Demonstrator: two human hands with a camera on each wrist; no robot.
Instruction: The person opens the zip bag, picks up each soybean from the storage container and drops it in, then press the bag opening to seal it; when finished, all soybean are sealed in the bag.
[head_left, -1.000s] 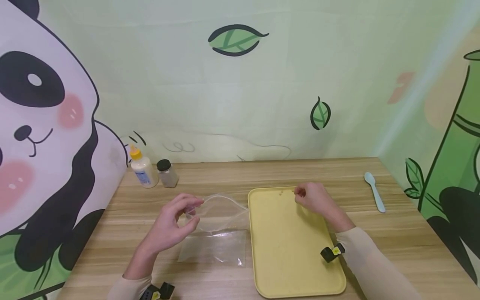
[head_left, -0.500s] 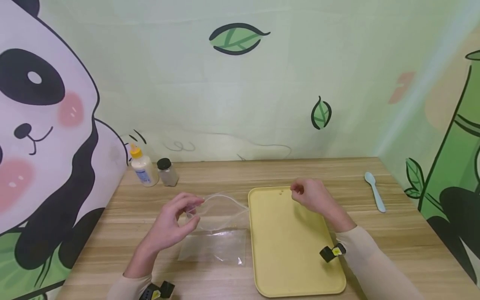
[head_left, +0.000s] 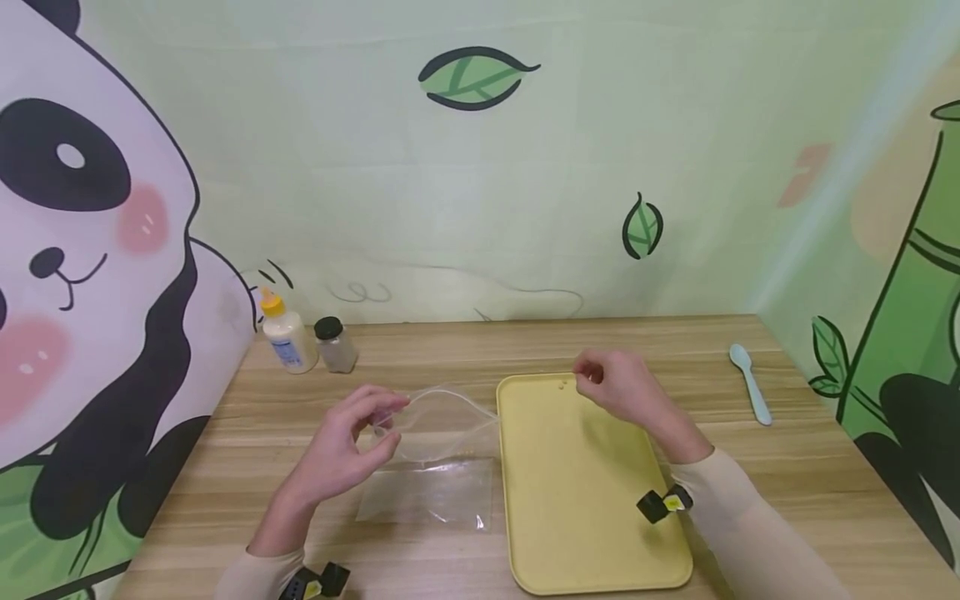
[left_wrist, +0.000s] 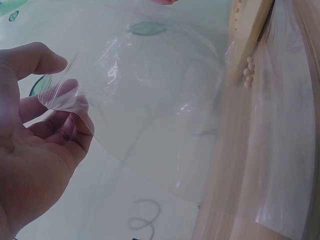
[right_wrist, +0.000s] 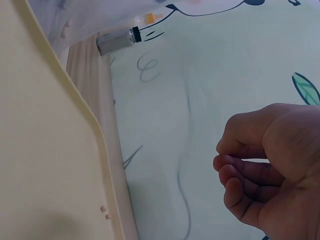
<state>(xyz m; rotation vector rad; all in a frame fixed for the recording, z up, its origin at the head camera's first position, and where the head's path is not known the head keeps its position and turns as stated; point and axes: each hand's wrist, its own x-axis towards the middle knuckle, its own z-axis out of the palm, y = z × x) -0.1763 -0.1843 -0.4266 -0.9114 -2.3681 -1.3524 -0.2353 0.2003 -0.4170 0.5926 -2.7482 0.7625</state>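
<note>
My left hand [head_left: 341,454] grips the left edge of a clear zip bag [head_left: 423,500], its mouth spread wide. In the left wrist view the film folds over the curled fingers, with the thumb apart. Several small round beads [left_wrist: 248,72] show through the bag. My right hand [head_left: 621,387] hovers over the far end of a yellow tray [head_left: 585,508]. Its thumb and forefinger meet in a pinch, as on a small bead that the fingertips hide. A few tiny beads [head_left: 562,386] lie by the tray's far rim, just left of that hand.
A glue bottle [head_left: 290,343] with a yellow cap and a small black-lidded jar [head_left: 336,347] stand at the back left. A light blue spoon [head_left: 750,385] lies right of the tray. A printed panda backdrop [head_left: 525,183] rises behind the wooden table [head_left: 420,342].
My right hand has risen a little from the tray's far end and shifted left, keeping its pinch. The left hand and the bag have stayed in place.
</note>
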